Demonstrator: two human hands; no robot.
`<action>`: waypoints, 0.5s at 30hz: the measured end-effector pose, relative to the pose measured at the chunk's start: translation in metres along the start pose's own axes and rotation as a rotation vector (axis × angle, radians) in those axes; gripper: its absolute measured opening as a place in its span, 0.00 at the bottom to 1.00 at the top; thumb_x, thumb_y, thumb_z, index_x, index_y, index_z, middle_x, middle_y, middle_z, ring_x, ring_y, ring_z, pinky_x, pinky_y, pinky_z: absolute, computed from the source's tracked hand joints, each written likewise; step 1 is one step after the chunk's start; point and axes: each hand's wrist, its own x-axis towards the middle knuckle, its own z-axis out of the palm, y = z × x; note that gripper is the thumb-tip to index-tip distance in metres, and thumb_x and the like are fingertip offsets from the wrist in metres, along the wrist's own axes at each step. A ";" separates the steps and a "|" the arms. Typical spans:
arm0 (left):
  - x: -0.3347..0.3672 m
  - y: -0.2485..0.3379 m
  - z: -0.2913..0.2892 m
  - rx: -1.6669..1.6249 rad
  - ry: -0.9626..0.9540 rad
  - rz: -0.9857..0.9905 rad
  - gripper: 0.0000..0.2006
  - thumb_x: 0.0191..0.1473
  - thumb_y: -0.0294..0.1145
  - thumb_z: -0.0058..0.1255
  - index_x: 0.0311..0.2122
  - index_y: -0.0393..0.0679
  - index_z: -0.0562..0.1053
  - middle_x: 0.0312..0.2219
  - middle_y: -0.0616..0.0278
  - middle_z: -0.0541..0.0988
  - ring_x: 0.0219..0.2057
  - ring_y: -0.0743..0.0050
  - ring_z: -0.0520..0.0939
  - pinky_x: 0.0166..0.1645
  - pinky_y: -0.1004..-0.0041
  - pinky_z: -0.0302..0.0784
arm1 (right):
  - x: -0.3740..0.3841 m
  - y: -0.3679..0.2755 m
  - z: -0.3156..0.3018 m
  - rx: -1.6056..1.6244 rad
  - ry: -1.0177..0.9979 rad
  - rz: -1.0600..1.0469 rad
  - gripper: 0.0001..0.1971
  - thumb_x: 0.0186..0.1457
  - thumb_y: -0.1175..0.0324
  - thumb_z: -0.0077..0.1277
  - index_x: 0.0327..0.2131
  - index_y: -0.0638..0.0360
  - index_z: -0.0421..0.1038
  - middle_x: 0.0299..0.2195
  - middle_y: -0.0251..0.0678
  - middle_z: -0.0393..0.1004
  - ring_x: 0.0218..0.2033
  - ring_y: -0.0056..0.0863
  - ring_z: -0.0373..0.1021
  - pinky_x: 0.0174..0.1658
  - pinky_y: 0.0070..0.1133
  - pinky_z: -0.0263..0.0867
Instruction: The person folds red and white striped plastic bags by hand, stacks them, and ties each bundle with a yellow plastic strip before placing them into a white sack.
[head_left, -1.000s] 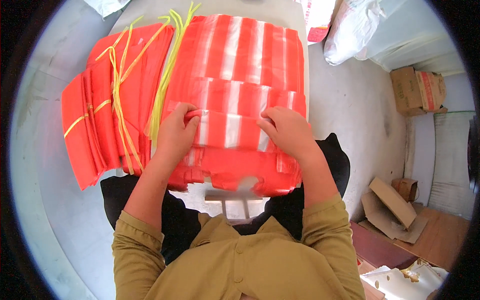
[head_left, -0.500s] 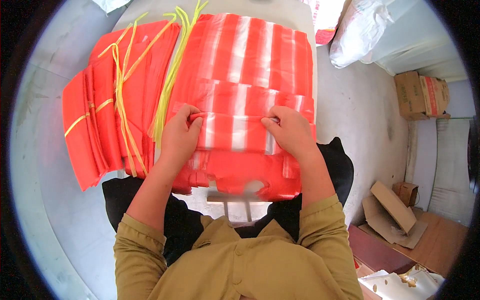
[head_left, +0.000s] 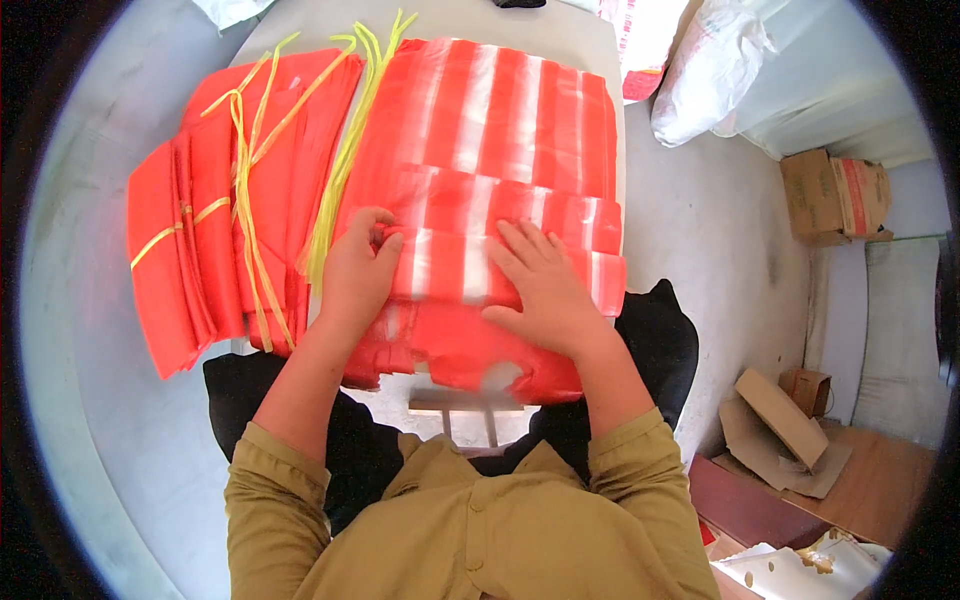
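Note:
A pile of red-and-white striped plastic bags (head_left: 480,110) lies on the table in front of me, its near part folded over in layers. My left hand (head_left: 362,268) is closed at the left end of the fold, fingers curled round the film's edge. On the right part of the folded layer, my right hand (head_left: 548,290) rests flat with its fingers spread. Plain red film with a ragged edge (head_left: 460,350) hangs at the table's near side, below both hands.
Folded red bag bundles (head_left: 205,240) bound with yellow ties lie to the left. Loose yellow strips (head_left: 345,170) run between them and the pile. A white sack (head_left: 712,75) stands far right, with cardboard boxes (head_left: 835,197) beyond and opened cardboard (head_left: 775,430) lower right.
My right hand has let go of the fold's edge, opened out and moved left to lie flat on the film. My left hand stays at the left edge.

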 end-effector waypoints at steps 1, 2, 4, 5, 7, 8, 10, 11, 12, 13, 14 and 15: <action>-0.002 0.005 -0.002 0.043 -0.002 -0.007 0.14 0.56 0.32 0.56 0.46 0.40 0.73 0.35 0.52 0.80 0.37 0.56 0.81 0.41 0.65 0.76 | -0.004 -0.001 -0.005 0.037 -0.053 0.068 0.40 0.49 0.55 0.62 0.64 0.55 0.59 0.69 0.41 0.52 0.71 0.43 0.45 0.71 0.42 0.39; -0.005 0.011 -0.005 0.042 0.001 -0.007 0.14 0.56 0.32 0.56 0.46 0.40 0.73 0.35 0.52 0.80 0.37 0.56 0.81 0.41 0.65 0.76 | -0.008 -0.001 -0.007 0.035 -0.054 0.065 0.40 0.49 0.55 0.62 0.64 0.55 0.59 0.69 0.41 0.52 0.71 0.43 0.45 0.71 0.43 0.39; -0.011 0.023 -0.006 0.529 0.104 0.313 0.20 0.52 0.33 0.62 0.50 0.41 0.72 0.47 0.51 0.77 0.49 0.55 0.78 0.53 0.62 0.73 | -0.017 0.002 -0.010 -0.051 -0.053 0.037 0.38 0.49 0.57 0.62 0.63 0.56 0.61 0.68 0.41 0.54 0.70 0.43 0.47 0.70 0.43 0.41; -0.014 0.025 -0.003 0.524 0.107 0.316 0.20 0.52 0.33 0.62 0.50 0.41 0.72 0.47 0.51 0.77 0.49 0.55 0.78 0.53 0.62 0.73 | -0.021 0.004 -0.010 -0.057 -0.052 0.037 0.38 0.49 0.57 0.62 0.63 0.56 0.61 0.68 0.41 0.54 0.70 0.43 0.47 0.70 0.43 0.41; -0.023 0.030 -0.003 0.583 -0.102 0.725 0.27 0.46 0.36 0.65 0.53 0.43 0.73 0.55 0.52 0.72 0.56 0.51 0.73 0.61 0.54 0.67 | -0.026 0.007 -0.007 -0.107 -0.033 -0.021 0.38 0.49 0.57 0.61 0.62 0.58 0.61 0.66 0.46 0.56 0.69 0.46 0.50 0.70 0.43 0.42; -0.021 0.025 0.004 0.508 -0.249 0.762 0.29 0.45 0.36 0.64 0.55 0.44 0.72 0.56 0.54 0.72 0.59 0.54 0.71 0.64 0.53 0.63 | -0.026 0.008 -0.004 -0.111 -0.030 -0.027 0.38 0.49 0.57 0.61 0.62 0.58 0.61 0.66 0.46 0.56 0.69 0.46 0.50 0.70 0.43 0.42; -0.023 0.023 0.012 0.555 -0.262 0.767 0.30 0.44 0.35 0.63 0.55 0.43 0.71 0.57 0.54 0.71 0.59 0.54 0.70 0.64 0.52 0.62 | -0.025 0.015 -0.001 -0.048 -0.027 0.036 0.36 0.49 0.61 0.59 0.61 0.59 0.61 0.65 0.46 0.58 0.68 0.45 0.51 0.70 0.42 0.43; -0.024 0.023 0.013 0.605 -0.281 0.767 0.31 0.43 0.34 0.62 0.56 0.42 0.70 0.57 0.53 0.71 0.60 0.54 0.69 0.64 0.52 0.62 | -0.026 0.018 -0.001 -0.056 -0.024 0.034 0.36 0.49 0.61 0.59 0.61 0.59 0.61 0.65 0.46 0.58 0.68 0.45 0.51 0.70 0.42 0.43; -0.022 0.022 0.012 0.607 -0.273 0.767 0.31 0.43 0.34 0.62 0.56 0.42 0.70 0.57 0.53 0.71 0.60 0.54 0.69 0.64 0.52 0.62 | -0.024 0.019 -0.002 -0.075 -0.024 0.015 0.35 0.49 0.63 0.59 0.61 0.60 0.61 0.65 0.46 0.58 0.68 0.45 0.52 0.69 0.42 0.45; -0.018 0.021 0.010 0.637 -0.294 0.727 0.32 0.43 0.33 0.61 0.56 0.42 0.70 0.58 0.53 0.71 0.61 0.54 0.68 0.64 0.53 0.62 | -0.022 0.020 -0.003 -0.095 -0.024 -0.003 0.34 0.49 0.65 0.58 0.61 0.60 0.61 0.65 0.46 0.59 0.67 0.44 0.53 0.69 0.42 0.46; -0.014 0.020 0.008 0.667 -0.316 0.687 0.32 0.42 0.32 0.60 0.57 0.41 0.69 0.58 0.52 0.70 0.62 0.54 0.68 0.65 0.53 0.62 | -0.021 0.019 -0.003 -0.100 -0.021 -0.009 0.34 0.49 0.65 0.58 0.61 0.60 0.61 0.65 0.46 0.59 0.67 0.44 0.53 0.69 0.42 0.46; -0.013 0.019 0.009 0.667 -0.307 0.684 0.32 0.42 0.32 0.60 0.57 0.41 0.69 0.58 0.52 0.70 0.62 0.54 0.68 0.65 0.53 0.62 | -0.021 0.017 -0.005 -0.134 -0.041 -0.013 0.34 0.49 0.67 0.57 0.61 0.59 0.61 0.64 0.46 0.60 0.66 0.44 0.54 0.68 0.42 0.47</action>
